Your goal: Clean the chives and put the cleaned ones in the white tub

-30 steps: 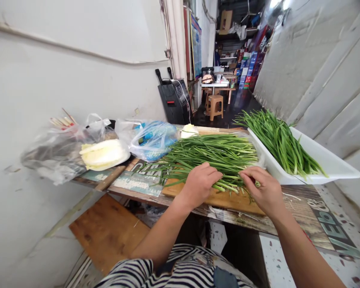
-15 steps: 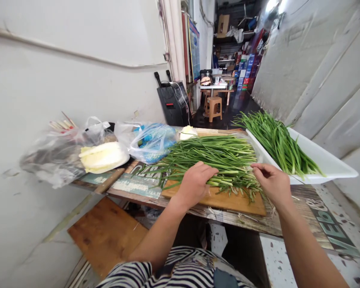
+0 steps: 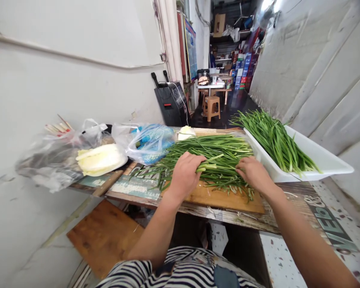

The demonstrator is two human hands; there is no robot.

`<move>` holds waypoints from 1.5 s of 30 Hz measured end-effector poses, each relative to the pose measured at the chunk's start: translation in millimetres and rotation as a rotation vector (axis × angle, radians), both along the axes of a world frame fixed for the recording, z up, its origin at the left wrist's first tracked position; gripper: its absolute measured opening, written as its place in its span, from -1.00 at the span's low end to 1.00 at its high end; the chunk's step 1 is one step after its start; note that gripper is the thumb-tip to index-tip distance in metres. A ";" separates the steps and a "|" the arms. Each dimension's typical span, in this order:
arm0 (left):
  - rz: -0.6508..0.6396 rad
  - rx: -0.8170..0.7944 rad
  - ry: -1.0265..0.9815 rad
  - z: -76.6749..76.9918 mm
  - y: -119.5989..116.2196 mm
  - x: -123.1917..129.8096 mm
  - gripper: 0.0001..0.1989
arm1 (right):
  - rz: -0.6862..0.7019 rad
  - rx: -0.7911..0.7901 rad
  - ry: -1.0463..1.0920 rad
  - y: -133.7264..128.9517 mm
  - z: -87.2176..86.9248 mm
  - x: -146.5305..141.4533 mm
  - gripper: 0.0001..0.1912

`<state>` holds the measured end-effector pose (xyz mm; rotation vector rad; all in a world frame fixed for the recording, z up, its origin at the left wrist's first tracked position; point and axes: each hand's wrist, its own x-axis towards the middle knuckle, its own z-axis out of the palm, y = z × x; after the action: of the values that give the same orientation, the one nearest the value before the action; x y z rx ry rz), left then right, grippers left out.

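Observation:
A heap of green garlic chives (image 3: pixel 219 146) lies across a wooden cutting board (image 3: pixel 228 200), pale stem ends toward the right. My left hand (image 3: pixel 186 170) is closed round a small bunch of chives, whose cut ends stick out to the right past my thumb. At the right end of the heap, my right hand (image 3: pixel 252 172) has thumb and fingers pinched together among the stems. Whatever lies between those fingertips is too small to make out. Loose trimmings are scattered along the board's front right part.
A white plastic tub (image 3: pixel 330 162) with more chives stands at the right. On the left are a halved napa cabbage (image 3: pixel 102 159), a knife handle (image 3: pixel 108 183) and plastic bags (image 3: pixel 153 142). A black speaker (image 3: pixel 171 104) stands beyond the table.
My left hand has lifted slightly, its bunch now raised off the heap. My right hand has moved left, closer to my left hand and onto the stems.

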<state>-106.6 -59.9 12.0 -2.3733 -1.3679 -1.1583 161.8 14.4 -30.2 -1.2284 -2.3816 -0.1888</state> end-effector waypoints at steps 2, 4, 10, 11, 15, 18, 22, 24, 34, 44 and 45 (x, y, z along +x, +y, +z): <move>0.007 0.003 -0.039 -0.9 1.1 1.8 -0.82 | 0.032 0.010 0.148 -3.5 3.0 0.5 -0.84; -0.002 0.004 -0.053 -2.1 1.5 3.7 -0.84 | 0.045 -0.033 0.376 -8.0 7.1 0.6 -0.83; -0.087 -0.036 -0.101 -9.3 -0.3 16.6 -0.70 | 0.081 -0.414 0.835 -33.6 16.0 -13.3 -0.71; -0.093 -0.057 -0.091 -10.6 -0.6 19.6 -0.67 | 0.080 -0.443 0.862 -38.9 17.2 -17.7 -0.70; -0.111 -0.206 -0.002 -13.8 -1.3 29.3 -0.63 | 0.073 -0.471 0.907 -54.9 21.4 -34.4 -0.66; -0.086 -0.298 0.076 -15.6 -0.6 32.2 -0.59 | 0.057 -0.428 0.911 -59.1 22.2 -42.1 -0.62; -0.161 -0.307 0.078 -19.4 3.5 31.7 -0.63 | 0.009 -0.420 0.906 -58.4 19.3 -44.7 -0.55; -0.192 -0.328 0.025 -19.7 6.0 31.3 -0.75 | -0.018 -0.453 0.925 -57.4 16.3 -44.8 -0.54; -0.211 -0.445 -0.065 -8.0 9.5 29.5 -0.85 | 0.136 -0.619 1.150 -55.4 3.9 -57.5 -0.70; -0.128 -0.482 0.057 -4.3 6.3 23.9 -0.88 | 0.023 -0.639 1.325 -43.8 7.6 -37.2 -0.68; -0.109 -0.488 0.064 -2.8 5.4 21.8 -0.88 | -0.018 -0.584 1.413 -40.0 6.8 -28.1 -0.67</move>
<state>-84.7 -54.5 9.2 -2.8136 -1.6724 -0.8309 133.6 -25.7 -23.3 -1.0027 -1.1449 1.0722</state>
